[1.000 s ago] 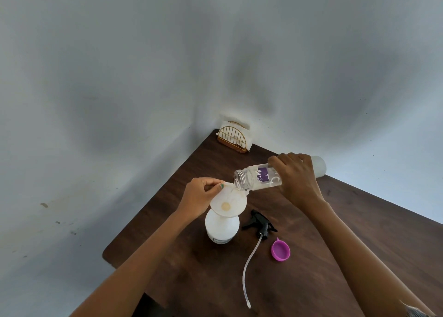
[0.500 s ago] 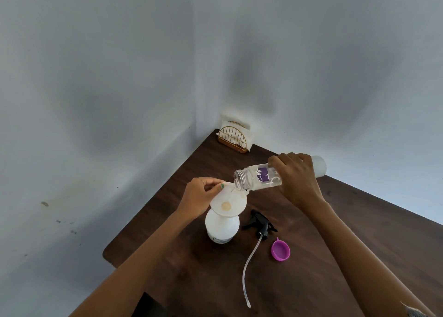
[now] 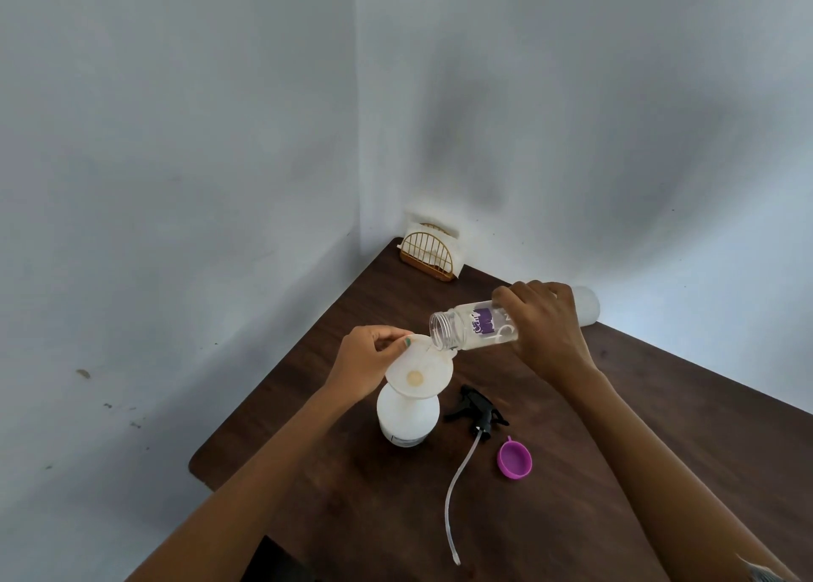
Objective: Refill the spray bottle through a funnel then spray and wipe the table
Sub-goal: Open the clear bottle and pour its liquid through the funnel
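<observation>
A white spray bottle (image 3: pixel 407 421) stands on the dark wooden table (image 3: pixel 572 493) with a white funnel (image 3: pixel 420 372) in its neck. My left hand (image 3: pixel 367 363) pinches the funnel's rim at its left side. My right hand (image 3: pixel 545 324) holds a clear water bottle (image 3: pixel 466 328) with a purple label, tipped almost flat, its open mouth over the funnel's far rim. The black spray head (image 3: pixel 477 410) with its long clear tube (image 3: pixel 453 498) lies on the table to the right of the spray bottle.
A purple cap (image 3: pixel 514 458) lies right of the spray head's tube. A gold wire napkin holder (image 3: pixel 431 253) with white napkins stands in the far table corner against pale walls. The table's left edge runs close to the spray bottle.
</observation>
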Motion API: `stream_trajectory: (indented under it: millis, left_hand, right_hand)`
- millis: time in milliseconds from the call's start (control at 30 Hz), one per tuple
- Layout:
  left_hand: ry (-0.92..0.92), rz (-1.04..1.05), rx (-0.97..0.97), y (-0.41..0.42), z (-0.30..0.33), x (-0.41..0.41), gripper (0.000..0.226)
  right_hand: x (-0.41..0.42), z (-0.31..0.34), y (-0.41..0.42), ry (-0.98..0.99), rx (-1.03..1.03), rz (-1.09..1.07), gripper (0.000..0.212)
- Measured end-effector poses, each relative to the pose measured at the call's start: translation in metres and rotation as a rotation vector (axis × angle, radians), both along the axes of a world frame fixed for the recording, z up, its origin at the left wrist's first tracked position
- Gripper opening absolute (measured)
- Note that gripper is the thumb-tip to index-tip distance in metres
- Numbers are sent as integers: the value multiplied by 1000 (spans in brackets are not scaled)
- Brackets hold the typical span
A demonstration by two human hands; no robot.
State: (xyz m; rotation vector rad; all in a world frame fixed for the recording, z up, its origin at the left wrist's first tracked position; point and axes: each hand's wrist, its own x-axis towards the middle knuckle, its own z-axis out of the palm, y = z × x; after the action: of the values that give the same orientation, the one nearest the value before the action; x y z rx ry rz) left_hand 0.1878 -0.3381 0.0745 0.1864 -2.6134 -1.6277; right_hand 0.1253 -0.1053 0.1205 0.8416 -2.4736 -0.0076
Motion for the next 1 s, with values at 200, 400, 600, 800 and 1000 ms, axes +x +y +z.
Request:
stream_trajectory:
  millis: [200, 400, 600, 800, 1000]
  left_hand:
    - [-1, -9, 0, -1, 1, 1, 26]
    - [3, -6, -10, 0, 1, 1, 26]
    - [6, -5, -5, 0, 2, 2, 26]
    - [8, -5, -11, 0, 3, 2, 26]
    - [12, -3, -15, 0, 2, 3, 26]
  right_hand:
    - [-2, -1, 1, 3, 11, -4, 67]
    - [-1, 0, -1, 2, 9, 1, 69]
    - [-2, 0, -1, 11, 25, -3, 73]
    - [-2, 1, 0, 10, 37, -17, 66]
    - [-2, 2, 1, 6, 32, -17, 72]
